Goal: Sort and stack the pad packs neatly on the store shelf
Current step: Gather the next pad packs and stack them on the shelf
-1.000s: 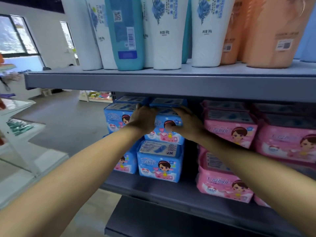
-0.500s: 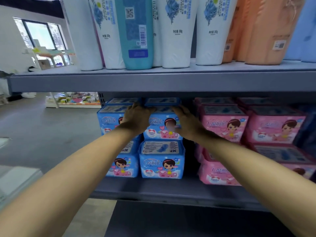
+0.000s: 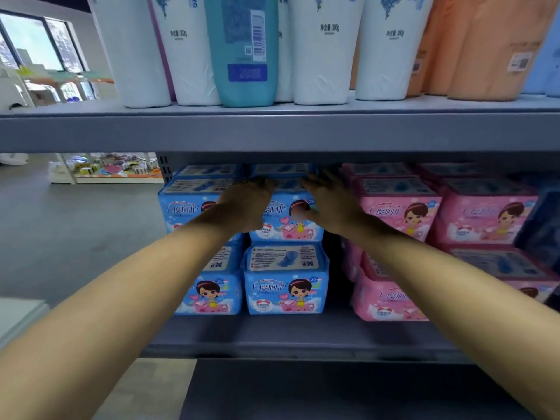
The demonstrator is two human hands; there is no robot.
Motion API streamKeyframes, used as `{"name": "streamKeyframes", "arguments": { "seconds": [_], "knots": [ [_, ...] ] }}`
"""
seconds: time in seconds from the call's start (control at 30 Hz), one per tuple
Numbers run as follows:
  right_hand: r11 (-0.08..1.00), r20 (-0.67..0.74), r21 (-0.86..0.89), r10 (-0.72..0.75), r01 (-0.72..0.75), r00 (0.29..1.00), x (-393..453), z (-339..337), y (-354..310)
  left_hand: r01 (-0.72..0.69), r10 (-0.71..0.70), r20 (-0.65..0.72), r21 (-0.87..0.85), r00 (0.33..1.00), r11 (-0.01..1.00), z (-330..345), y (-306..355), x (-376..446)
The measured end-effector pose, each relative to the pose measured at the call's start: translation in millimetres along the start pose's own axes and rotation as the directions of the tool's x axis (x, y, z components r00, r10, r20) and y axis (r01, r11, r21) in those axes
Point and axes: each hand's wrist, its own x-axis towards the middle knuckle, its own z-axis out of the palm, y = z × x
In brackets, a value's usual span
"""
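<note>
Blue pad packs stand in two stacks on the grey shelf [image 3: 272, 334]. The upper blue pack [image 3: 285, 230] sits on a lower blue pack [image 3: 286, 286]. My left hand [image 3: 245, 204] holds the upper pack's left side, fingers over its top edge. My right hand [image 3: 330, 204] holds its right side, with the thumb on the front face. To the left is another blue stack [image 3: 185, 207]. Pink pad packs [image 3: 397, 213] are stacked to the right, with a dark gap between the colours.
The upper shelf board [image 3: 272, 131] hangs low just above the packs and carries white, teal [image 3: 245, 50] and orange bottles. More pink packs [image 3: 485, 216] fill the far right. The aisle floor [image 3: 75, 231] opens on the left, with a display rack in the distance.
The view has shifted so that the shelf is seen more squarely. Both hands stay on the upper blue pack, which now sits straighter on the pack below.
</note>
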Motion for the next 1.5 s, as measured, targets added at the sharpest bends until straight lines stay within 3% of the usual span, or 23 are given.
{"name": "streamKeyframes", "arguments": {
  "seconds": [0.07, 0.23, 0.43, 0.6, 0.87, 1.17, 1.5],
  "knots": [
    [0.993, 0.045, -0.114, -0.015, 0.020, 0.999, 3.5, -1.0, -5.0, -0.008, 0.008, 0.039, -0.003, 0.999, 1.000, -3.8, 5.5, 3.8],
    [0.999, 0.051, -0.024, -0.028, 0.029, 0.998, 6.5, -0.5, -11.4, -0.059, 0.056, 0.071, 0.035, 0.996, 0.998, -3.9, 19.4, 18.4],
    [0.997, 0.126, -0.064, -0.040, 0.049, 0.991, 6.6, 4.5, -5.6, -0.067, 0.065, 0.049, 0.048, 0.997, 0.997, 0.8, 18.8, 17.9],
    [1.000, -0.015, 0.002, -0.026, 0.026, 1.000, 9.9, 10.2, -5.3, -0.034, 0.033, 0.028, 0.044, 0.999, 0.998, 2.1, 18.8, 18.5],
    [1.000, -0.031, 0.010, 0.001, -0.001, 1.000, 10.9, 16.1, -3.7, 0.010, -0.011, 0.025, 0.039, 1.000, 0.999, 1.3, 22.8, 15.6],
    [0.984, -0.059, 0.139, 0.116, -0.107, 0.992, 7.0, 20.0, -9.3, 0.066, -0.067, -0.058, -0.007, 0.996, 0.998, 6.5, 30.2, 11.3],
    [0.977, -0.093, 0.188, 0.121, -0.102, 0.988, 5.8, 23.2, -9.3, 0.076, -0.076, -0.066, -0.009, 0.995, 0.997, 8.1, 30.2, 13.0]
  ]
}}
